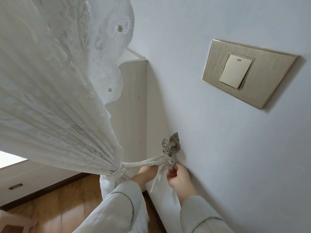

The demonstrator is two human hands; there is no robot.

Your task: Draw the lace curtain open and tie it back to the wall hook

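Lace curtain [55, 98] fills upper left of frame, gathered to a narrow waist at lower centre. White fabric tieback [144, 163] wraps that waist; long axis runs left to right, rising slightly, ending at the brass rosette wall hook [170, 145] on the white wall [218, 148]. Right hand [179, 178] sits just below the hook end, fingers curled, fingertips pinching the tieback. Left hand [145, 174] under the tieback's middle, largely hidden; grip cannot be told. Brass light switch [247, 73] at upper right.
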